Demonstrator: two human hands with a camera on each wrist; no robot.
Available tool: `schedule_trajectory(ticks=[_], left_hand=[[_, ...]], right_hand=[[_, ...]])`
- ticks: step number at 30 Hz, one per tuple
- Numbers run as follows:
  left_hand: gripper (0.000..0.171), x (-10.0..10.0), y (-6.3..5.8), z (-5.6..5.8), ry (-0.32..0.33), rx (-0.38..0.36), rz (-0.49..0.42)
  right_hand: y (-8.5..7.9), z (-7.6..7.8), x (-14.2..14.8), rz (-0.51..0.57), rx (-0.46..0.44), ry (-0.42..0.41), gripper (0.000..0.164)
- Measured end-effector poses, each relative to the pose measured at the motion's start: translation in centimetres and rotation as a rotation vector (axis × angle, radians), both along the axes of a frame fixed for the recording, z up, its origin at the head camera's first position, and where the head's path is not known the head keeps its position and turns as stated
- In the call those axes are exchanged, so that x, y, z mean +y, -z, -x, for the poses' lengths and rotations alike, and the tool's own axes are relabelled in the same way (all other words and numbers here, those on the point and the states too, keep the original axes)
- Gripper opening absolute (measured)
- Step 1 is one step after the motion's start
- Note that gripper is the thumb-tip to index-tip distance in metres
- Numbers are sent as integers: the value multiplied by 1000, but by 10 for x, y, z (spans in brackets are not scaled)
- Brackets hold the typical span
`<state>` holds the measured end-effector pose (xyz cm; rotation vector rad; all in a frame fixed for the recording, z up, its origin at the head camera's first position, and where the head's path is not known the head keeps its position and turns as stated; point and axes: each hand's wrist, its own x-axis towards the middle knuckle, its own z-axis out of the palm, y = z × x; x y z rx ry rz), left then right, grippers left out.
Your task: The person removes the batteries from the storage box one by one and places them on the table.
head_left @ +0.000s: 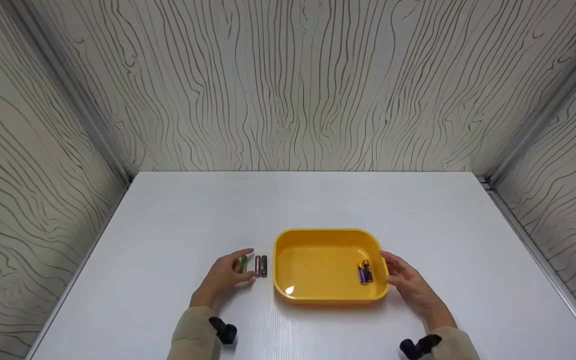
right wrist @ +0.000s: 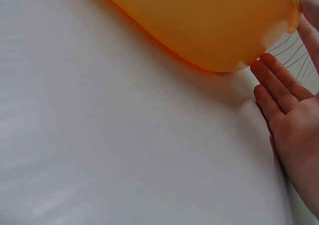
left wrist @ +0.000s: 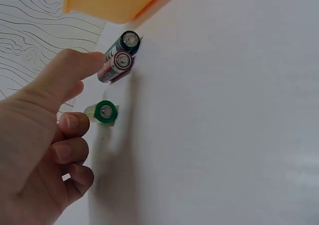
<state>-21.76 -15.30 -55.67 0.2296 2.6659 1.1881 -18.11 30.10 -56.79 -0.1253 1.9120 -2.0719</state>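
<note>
The green battery (left wrist: 105, 111) lies at two o'clock of my left grip (head_left: 222, 274), between parted thumb and fingers, unclasped. At its three o'clock: a red battery (head_left: 257, 266), a dark battery (head_left: 264, 266), then the yellow tray (head_left: 325, 300) holding two batteries (head_left: 363, 274). My relaxed right grip (head_left: 412, 286) touches the tray's three-o'clock wall.
</note>
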Motion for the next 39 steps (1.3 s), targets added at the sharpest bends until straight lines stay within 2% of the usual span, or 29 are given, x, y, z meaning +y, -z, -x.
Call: schedule_trajectory(ticks=[9, 22, 30, 39], left_hand=[[45, 5, -19, 2, 35, 38, -65], [38, 29, -52, -1, 71, 117, -66], [36, 46, -58, -2, 148, 208, -112], [37, 70, -59, -3, 178, 204, -134]], right_hand=[[-1, 1, -4, -35, -71, 73, 61], [0, 2, -3, -60, -71, 66, 61], [-2, 2, -5, -33, -93, 94, 63], [-3, 2, -4, -34, -98, 92, 64]])
